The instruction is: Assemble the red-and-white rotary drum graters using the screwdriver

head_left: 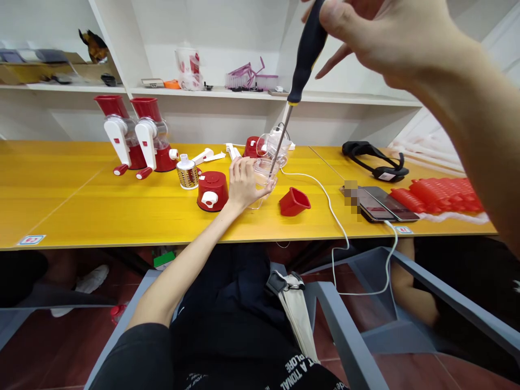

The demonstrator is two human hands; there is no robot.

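Observation:
My right hand (361, 32) is raised at the upper right, its fingers closed on the dark handle of a screwdriver (305, 54). The long metal shaft slants down, and its tip reaches into or against a clear plastic housing (264, 169) on the table. Around that housing my left hand (244, 181) is closed, thumb at the near side. Just left of it stands a red base with a white knob (213, 190). A red hopper (294, 202) lies tilted to the right. Exactly where the screwdriver tip touches is too small to tell.
Two assembled red-and-white rotary graters (152, 135) stand at the back left, near a metal grating drum (187, 172) and a white crank handle (203, 156). On the right are phones (384, 203), a black headset (376, 160), stacked red parts (442, 195) and a white cable (325, 197).

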